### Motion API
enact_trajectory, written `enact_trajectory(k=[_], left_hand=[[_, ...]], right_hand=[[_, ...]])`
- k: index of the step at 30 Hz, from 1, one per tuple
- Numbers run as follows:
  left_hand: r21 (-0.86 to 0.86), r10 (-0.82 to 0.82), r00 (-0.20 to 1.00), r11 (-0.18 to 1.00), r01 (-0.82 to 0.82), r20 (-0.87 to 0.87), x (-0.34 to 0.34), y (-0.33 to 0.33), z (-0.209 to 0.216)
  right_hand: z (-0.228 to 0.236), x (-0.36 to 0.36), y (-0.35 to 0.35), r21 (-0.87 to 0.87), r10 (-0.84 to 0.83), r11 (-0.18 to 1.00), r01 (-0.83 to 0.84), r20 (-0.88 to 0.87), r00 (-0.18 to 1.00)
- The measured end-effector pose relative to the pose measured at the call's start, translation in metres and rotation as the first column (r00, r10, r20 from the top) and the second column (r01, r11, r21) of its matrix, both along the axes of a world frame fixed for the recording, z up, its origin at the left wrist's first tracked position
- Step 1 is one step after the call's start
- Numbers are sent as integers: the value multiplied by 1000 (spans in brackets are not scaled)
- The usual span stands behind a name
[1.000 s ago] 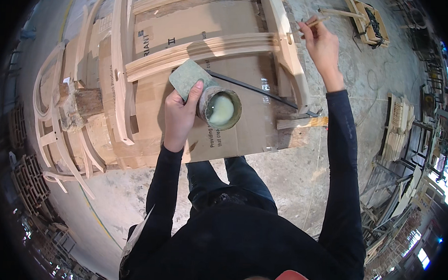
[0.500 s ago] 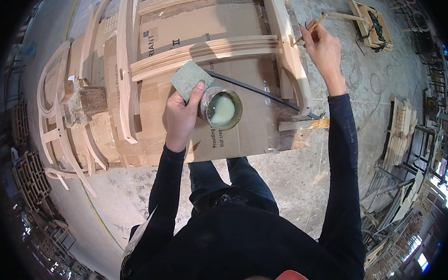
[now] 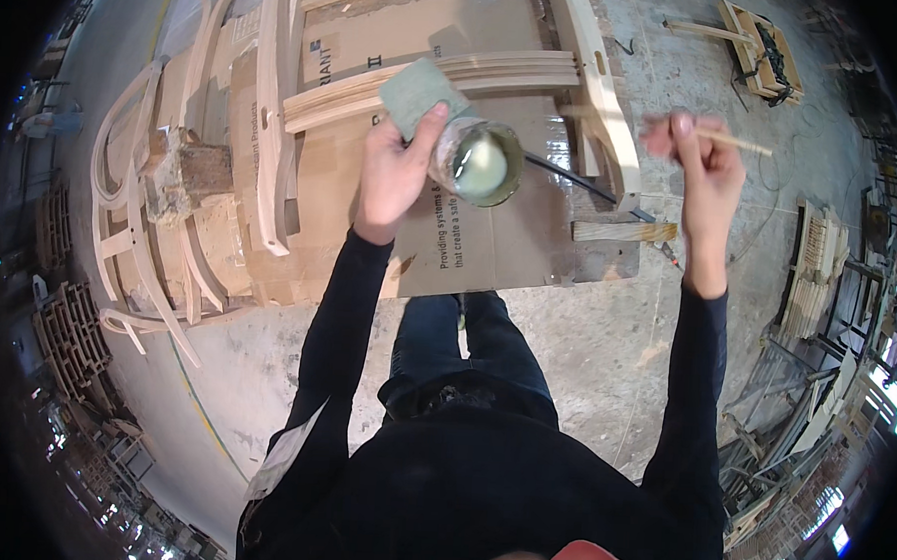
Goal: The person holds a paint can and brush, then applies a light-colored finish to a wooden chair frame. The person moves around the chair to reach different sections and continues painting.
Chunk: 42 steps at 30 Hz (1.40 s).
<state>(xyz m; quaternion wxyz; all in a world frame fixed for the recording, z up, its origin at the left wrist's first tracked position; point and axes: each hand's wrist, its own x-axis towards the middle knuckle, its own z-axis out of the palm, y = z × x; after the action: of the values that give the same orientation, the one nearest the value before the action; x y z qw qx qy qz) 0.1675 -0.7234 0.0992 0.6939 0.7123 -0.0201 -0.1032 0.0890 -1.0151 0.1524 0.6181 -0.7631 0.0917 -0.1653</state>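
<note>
My left hand (image 3: pixel 393 177) is closed around a round can (image 3: pixel 452 152) and a flat grey-green square piece (image 3: pixel 417 90) beside it. Pale, creamy liquid (image 3: pixel 488 164) lies inside the can, which tilts toward me. To the right, past the wooden frame, my right hand (image 3: pixel 711 186) pinches a thin wooden stick (image 3: pixel 743 144); its left end is smeared by motion. The frame has a long slotted post (image 3: pixel 604 102) near my right hand, another post (image 3: pixel 273 132) on the left and a ridged crossrail (image 3: pixel 331 103) between them. It lies on printed cardboard (image 3: pixel 515 248).
Under the right post runs a dark bar (image 3: pixel 571 175), close to a wood block (image 3: pixel 621 231). Curved wooden parts (image 3: pixel 137 181) and a rough block (image 3: pixel 198 172) sit at left. Far right are a wooden box (image 3: pixel 785 90) with black straps and stacked timber (image 3: pixel 814 271).
My right hand has drawn back from the right post, down and to the right, with the stick. My left hand and the can sit higher and further right in view, which has also shifted.
</note>
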Motion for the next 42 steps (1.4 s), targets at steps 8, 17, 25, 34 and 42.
enact_trajectory(k=[8,17,25,34,42], left_hand=[[109,-132,982,987,117,139,-39,0,18],[59,-149,986,988,145,70,-96,13,24],[-38,-75,997,996,75,6,-128,-21,-18],[-62,-11,989,998,2,-148,-174,-99,-43],[-143,43,973,987,-77,-228,-201,-136,-54]], right_hand=[[5,-87,84,45,90,995,-89,-31,995],[-9,-141,91,310,160,945,-102,-168,973],[-29,-159,59,628,77,766,140,-306,949],[-78,-190,-33,617,193,785,56,-329,925],[-98,-191,-83,670,155,741,49,-242,958]])
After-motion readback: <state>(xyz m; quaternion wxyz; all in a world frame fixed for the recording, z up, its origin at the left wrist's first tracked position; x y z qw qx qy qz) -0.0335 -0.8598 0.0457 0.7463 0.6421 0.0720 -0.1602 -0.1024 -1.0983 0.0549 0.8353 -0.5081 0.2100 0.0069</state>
